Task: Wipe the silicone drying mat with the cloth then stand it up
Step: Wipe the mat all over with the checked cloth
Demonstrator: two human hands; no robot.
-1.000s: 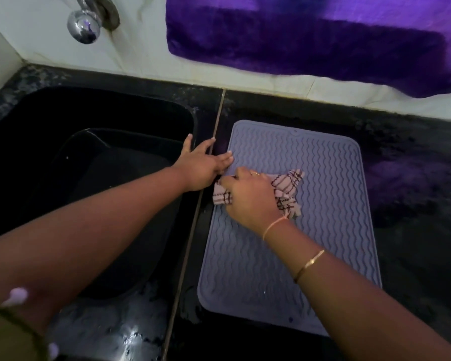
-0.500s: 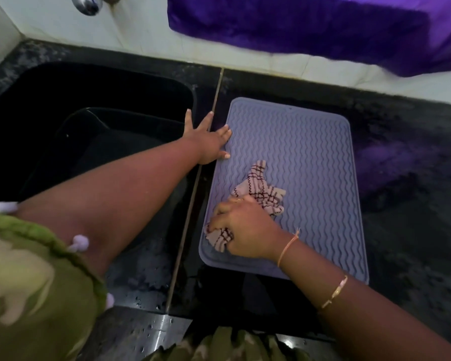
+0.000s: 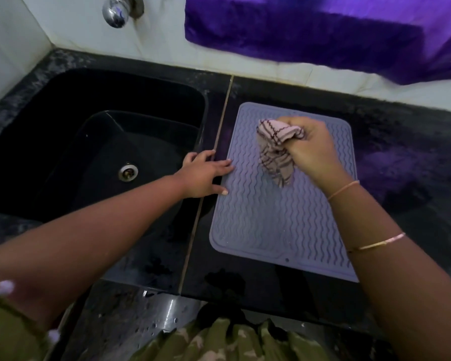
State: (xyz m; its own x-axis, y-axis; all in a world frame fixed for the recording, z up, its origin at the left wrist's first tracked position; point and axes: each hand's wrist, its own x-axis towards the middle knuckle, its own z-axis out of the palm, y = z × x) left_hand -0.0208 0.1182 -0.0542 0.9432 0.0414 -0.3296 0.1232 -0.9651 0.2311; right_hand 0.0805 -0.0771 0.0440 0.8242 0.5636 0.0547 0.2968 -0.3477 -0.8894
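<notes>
Closest to the camera there's a bit of green patterned clothing (image 3: 219, 340) at the bottom edge, then the wet black desk (image 3: 245, 282) with a thin seam line running up it. The mat (image 3: 271, 222) lies flat on the desk just right of that seam — pale lilac, wavy ridges all over, long side running away from the viewer. The left hand (image 3: 206, 175) sits palm down at the mat's left edge, fingers (image 3: 223, 164) spread and flat, tips resting on the mat rim while the rest of the hand is on the desk strip beside the sink (image 3: 63, 142). Further up the mat, the right hand (image 3: 313, 149) is closed in a fist around the cloth (image 3: 276, 152) — a bunched checked rag that sticks out the left side of the fist and hangs down onto the ridges in the mat's far half. Two thin bangles on that forearm. The sink is black with a steel drain (image 3: 127, 172). Behind it all, a chrome tap (image 3: 115, 10) on the white wall and a purple cloth (image 3: 323, 32) hanging over the far side.
</notes>
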